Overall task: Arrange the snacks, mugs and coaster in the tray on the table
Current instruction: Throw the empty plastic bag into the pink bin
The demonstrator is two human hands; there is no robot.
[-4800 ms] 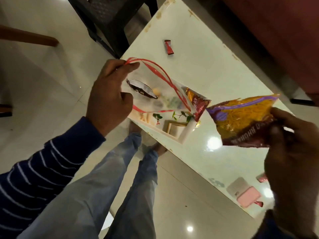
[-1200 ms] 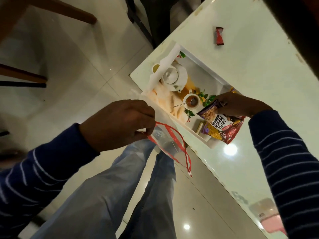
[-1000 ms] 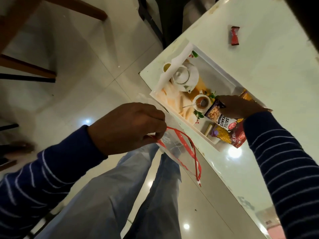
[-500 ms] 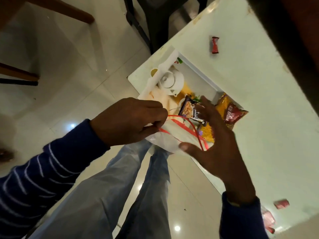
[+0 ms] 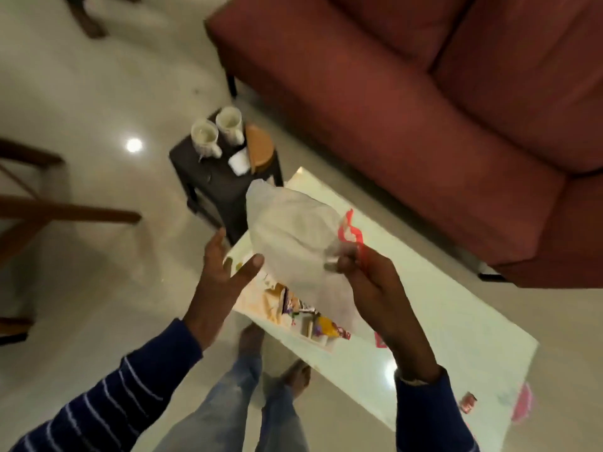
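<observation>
My right hand point(image 5: 375, 288) grips a clear plastic bag point(image 5: 293, 236) with red handles and holds it up above the tray point(image 5: 257, 305). My left hand point(image 5: 225, 272) is open beside the bag, fingers spread, thumb close to its lower edge. Below the bag, snack packets point(image 5: 326, 327) lie in the white printed tray on the pale table point(image 5: 440, 321). Two white mugs point(image 5: 215, 132) and a round brown coaster point(image 5: 259, 146) stand on a small dark stool point(image 5: 208, 177) beyond the table's far end.
A red sofa point(image 5: 424, 109) runs along the table's far side. A small red wrapper point(image 5: 468, 402) and a pink object point(image 5: 522, 402) lie at the table's near right end. Wooden furniture legs point(image 5: 65, 213) stand at the left. My legs are beside the table's edge.
The bag has passed from my left hand to my right hand and risen above the tray. My left hand has let go and opened. The view has swung up to the stool and sofa.
</observation>
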